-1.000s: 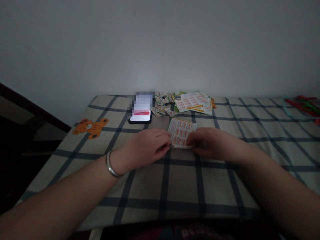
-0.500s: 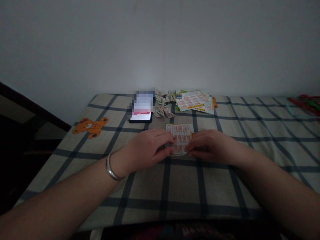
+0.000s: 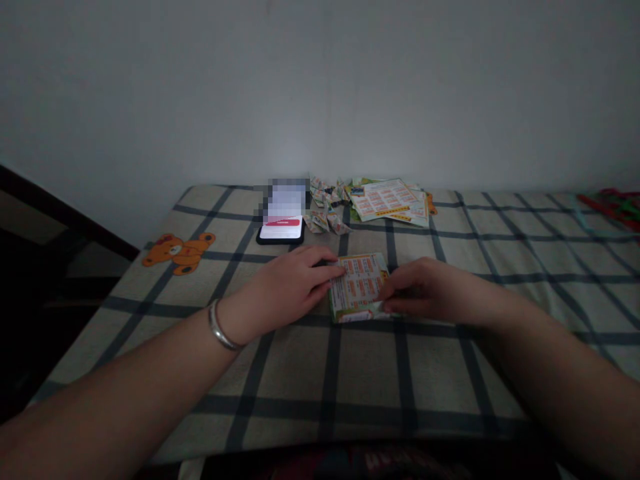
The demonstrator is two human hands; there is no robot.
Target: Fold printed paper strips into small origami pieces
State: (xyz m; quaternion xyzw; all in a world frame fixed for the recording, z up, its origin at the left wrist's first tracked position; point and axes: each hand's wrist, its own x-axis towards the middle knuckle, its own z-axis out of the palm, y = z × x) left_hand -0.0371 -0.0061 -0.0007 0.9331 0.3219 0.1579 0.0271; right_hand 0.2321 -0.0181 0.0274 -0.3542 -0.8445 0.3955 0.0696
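A small folded printed paper with orange and white blocks lies on the checked cloth between my hands. Along its near side a green and white strip is turned up. My left hand, with a silver bangle at the wrist, rests its outstretched fingers on the paper's left edge. At the near right corner, the thumb and fingers of my right hand pinch the paper. The fingertips of the right hand partly cover that corner.
A lit phone lies beyond my left hand. Crumpled folded paper pieces sit beside it, then a stack of printed sheets near the wall. A bear picture is at the left; a red and green item is far right.
The left fingers have loosened from a pinch and lie flatter, a little to the left. The paper has turned slightly, and a green strip now shows along its near side.
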